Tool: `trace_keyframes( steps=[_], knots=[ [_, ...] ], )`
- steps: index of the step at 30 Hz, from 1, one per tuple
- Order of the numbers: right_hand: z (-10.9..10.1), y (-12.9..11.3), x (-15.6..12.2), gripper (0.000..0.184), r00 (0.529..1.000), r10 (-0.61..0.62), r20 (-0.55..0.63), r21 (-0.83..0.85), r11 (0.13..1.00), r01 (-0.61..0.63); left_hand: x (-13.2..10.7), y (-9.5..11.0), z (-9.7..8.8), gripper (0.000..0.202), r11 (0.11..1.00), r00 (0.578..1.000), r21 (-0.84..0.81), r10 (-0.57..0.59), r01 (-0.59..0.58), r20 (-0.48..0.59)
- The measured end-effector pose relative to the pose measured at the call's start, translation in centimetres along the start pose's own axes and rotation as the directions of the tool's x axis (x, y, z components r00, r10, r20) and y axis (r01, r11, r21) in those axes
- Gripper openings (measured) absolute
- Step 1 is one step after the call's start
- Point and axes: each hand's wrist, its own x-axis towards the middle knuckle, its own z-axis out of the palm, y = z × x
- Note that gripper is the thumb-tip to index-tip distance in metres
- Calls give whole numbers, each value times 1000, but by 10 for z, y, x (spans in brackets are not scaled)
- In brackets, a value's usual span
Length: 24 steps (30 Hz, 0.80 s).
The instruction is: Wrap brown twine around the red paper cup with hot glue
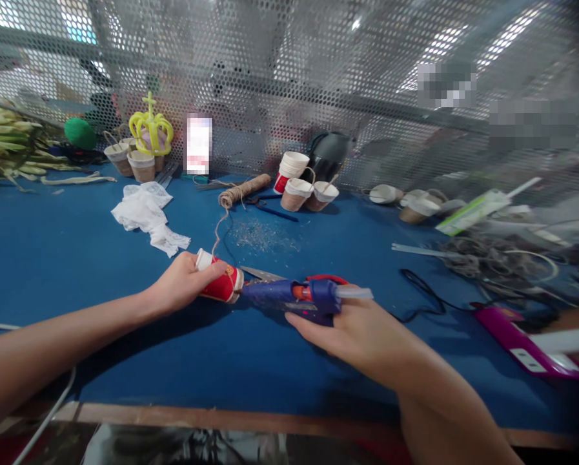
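Observation:
My left hand (185, 279) is closed around a red paper cup (221, 283) lying on its side, its base end pointing right. A strand of twine (217, 232) runs from the cup back to a twine roll (244, 190). In my right hand (357, 329) is a blue hot glue gun (294, 298), a clear glue stick (354, 293) poking out of its back. The gun's nozzle is at the cup's base edge; whether they touch I cannot tell. Scissors (263, 274) with red handles lie just behind the gun, partly hidden by it.
Twine-wrapped cups (296, 195) and pliers (277, 210) stand or lie at the back. White lace cloth (146, 213) rests left of centre. Grey cord scraps (483, 261) and a purple power strip (521, 342) are at right. A perforated metal screen (270, 84) closes off the far side.

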Motion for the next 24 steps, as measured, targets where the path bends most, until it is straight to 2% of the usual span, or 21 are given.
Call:
trace_keyframes(
  steps=[8, 12, 17, 24],
  knots=[
    [2, 3, 2, 18, 999, -9, -45, 66, 998, 12, 1, -2, -1, 33, 1000, 1000, 31, 1, -1, 8],
    [-2, 1, 4, 28, 995, -23, -93, 105, 994, 33, 2, -4, 0, 32, 998, 999, 68, 6, -3, -54],
    [-4, 3, 6, 38, 997, 18, -73, 100, 995, -10, 3, -4, 0, 34, 995, 999, 103, 13, -7, -52],
    [-1, 1, 12, 39, 997, 61, -42, 181, 982, -52, 0, 2, 1, 36, 991, 998, 134, 7, 2, -61]
  ],
)
